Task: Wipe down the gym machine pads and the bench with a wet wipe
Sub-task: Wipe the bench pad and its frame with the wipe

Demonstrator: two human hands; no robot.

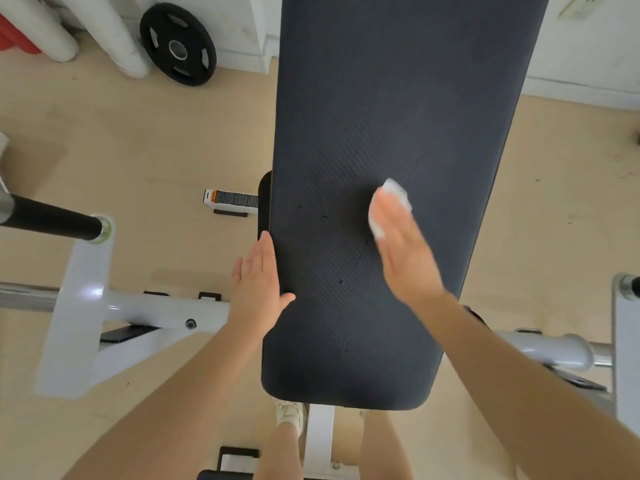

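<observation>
A long dark padded bench [398, 116] runs from the near middle up to the top of the view. My right hand [403, 247] lies flat on the pad's middle and presses a crumpled white wet wipe [394, 199] under its fingers; part of the wipe shows past the fingertips. My left hand [258, 275] rests against the bench's left edge, fingers together and straight, thumb hooked onto the pad's top. It holds nothing. Small dark specks dot the pad near both hands.
White machine frame tubes [138, 310] and a black bar [52, 220] stand to the left; more white frame [554, 348] sits at right. A black weight plate [178, 45] leans on the far wall. My legs and a shoe [291, 414] show below the bench.
</observation>
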